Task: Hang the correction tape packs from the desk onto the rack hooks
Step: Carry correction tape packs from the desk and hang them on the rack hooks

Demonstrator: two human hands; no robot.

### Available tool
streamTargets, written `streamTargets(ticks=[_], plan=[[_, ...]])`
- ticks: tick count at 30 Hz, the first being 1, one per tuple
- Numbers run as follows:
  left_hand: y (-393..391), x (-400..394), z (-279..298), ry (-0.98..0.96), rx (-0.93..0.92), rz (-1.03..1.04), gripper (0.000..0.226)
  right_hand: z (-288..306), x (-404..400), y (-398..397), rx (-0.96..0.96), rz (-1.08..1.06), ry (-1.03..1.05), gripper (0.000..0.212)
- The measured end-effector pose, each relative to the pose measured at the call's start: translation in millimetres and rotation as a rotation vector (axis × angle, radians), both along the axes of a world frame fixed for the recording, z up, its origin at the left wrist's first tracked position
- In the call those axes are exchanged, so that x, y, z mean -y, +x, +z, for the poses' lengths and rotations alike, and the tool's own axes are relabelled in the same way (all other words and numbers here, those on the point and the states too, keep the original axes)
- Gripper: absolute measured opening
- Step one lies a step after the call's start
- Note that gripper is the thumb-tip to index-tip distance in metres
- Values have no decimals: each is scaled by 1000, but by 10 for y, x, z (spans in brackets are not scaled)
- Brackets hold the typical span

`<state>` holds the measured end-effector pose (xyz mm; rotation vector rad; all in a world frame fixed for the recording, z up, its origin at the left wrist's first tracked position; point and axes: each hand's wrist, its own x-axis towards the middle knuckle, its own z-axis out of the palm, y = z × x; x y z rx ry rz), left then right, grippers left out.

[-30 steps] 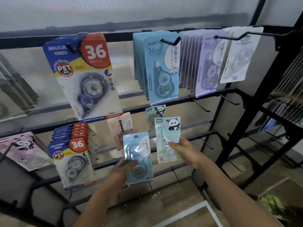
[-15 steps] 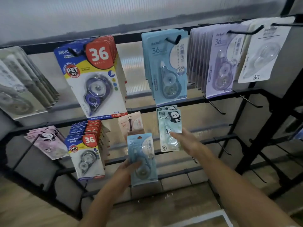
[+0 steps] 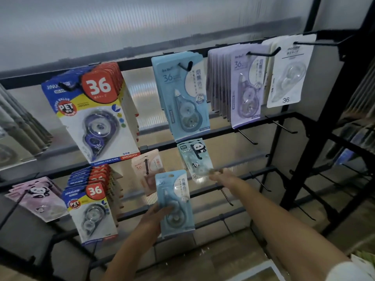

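Rack: black metal wire display rack with horizontal bars and forward-pointing hooks, seen from above and in front.
Left hand: left hand grips a pale blue carded correction tape pack by its lower left edge, fingers curled behind the card and thumb on the front; the pack is upright, in front of the lower bars, on no hook.
Right hand: right hand reaches to the lower right corner of a mint green panda-print correction tape pack; motion blur hides the fingers, so whether they pinch the card cannot be told.
Panda pack: hangs on a black hook of the middle bar, tilted slightly, just above and right of the held pack.
Top row: blue, yellow and red packs marked 36, pale blue packs, lilac packs, and a white pack marked 36.
Middle row: peach pack just left of the panda pack.
Lower left: pink panda packs beside a smaller stack of blue and red packs marked 36.
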<state>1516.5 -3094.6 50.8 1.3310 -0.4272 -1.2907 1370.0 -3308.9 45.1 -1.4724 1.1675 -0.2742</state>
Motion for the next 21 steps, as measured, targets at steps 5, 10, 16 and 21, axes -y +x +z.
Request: streamTargets(ticks=[5,10,16,21], plan=[[-261,-73,152,-78,101,-56,45,182,-6,-426,-367,198,-219,53],[-656,-106,433,-157,221,19,28,537,-43,-757,-544,370,-435,48],[-1120,-91,997,-312,230,117,32,1106,-210,-1115,-595,537,-698,45],[-1260,-60,1566,-475,319,179,22,1518,-324,-1277,-553,566,-799,41]])
